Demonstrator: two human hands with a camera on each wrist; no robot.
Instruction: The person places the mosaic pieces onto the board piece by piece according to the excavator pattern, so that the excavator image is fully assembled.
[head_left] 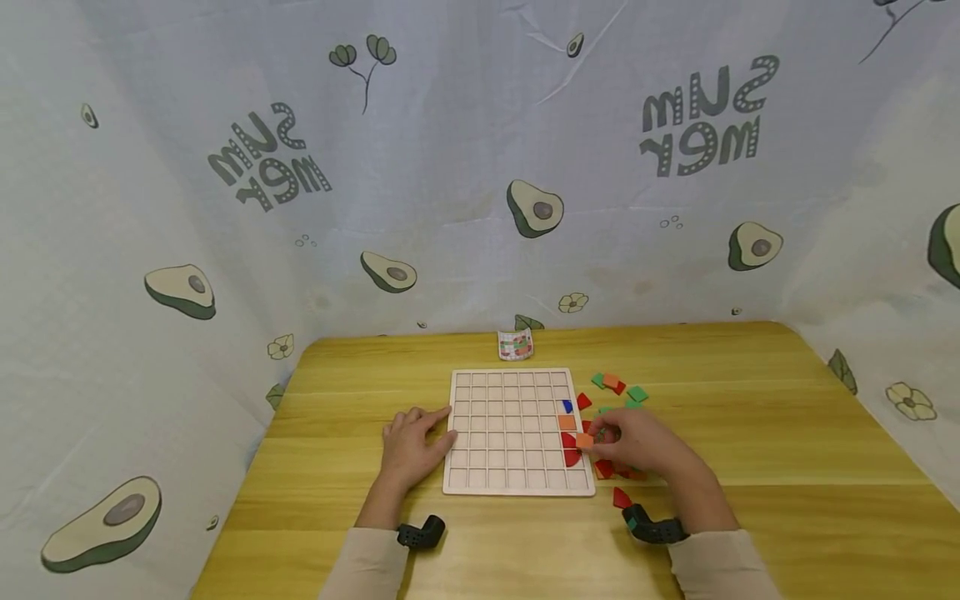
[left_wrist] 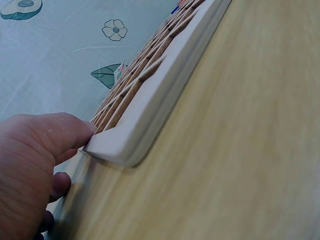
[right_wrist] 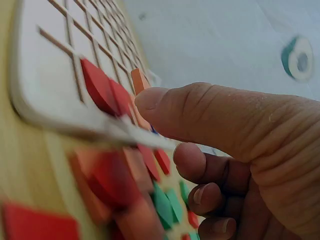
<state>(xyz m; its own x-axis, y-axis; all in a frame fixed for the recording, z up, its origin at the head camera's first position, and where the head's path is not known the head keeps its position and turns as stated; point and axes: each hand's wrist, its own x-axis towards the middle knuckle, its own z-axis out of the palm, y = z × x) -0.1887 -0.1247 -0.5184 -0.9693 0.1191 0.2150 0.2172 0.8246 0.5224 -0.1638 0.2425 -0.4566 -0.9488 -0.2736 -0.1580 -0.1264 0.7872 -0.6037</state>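
My right hand (head_left: 645, 442) pinches an orange square tile (head_left: 584, 441) between thumb and fingers, over the right side of a pale wooden grid board (head_left: 495, 433). In the right wrist view the orange tile (right_wrist: 138, 80) juts up past the thumb tip, close to red pieces on the board. My left hand (head_left: 408, 454) rests at the board's left edge, thumb and index finger spread and touching the rim. Along the board's right columns lie red curved pieces (head_left: 572, 457), an orange square (head_left: 566, 422) and a blue piece (head_left: 567, 407).
Loose red, orange and green pieces (head_left: 637, 393) are scattered right of the board, some partly hidden under my right hand. One red piece (head_left: 621, 497) lies nearer me. A small printed pattern card (head_left: 515, 345) stands behind the board, before a patterned cloth (head_left: 465, 300).
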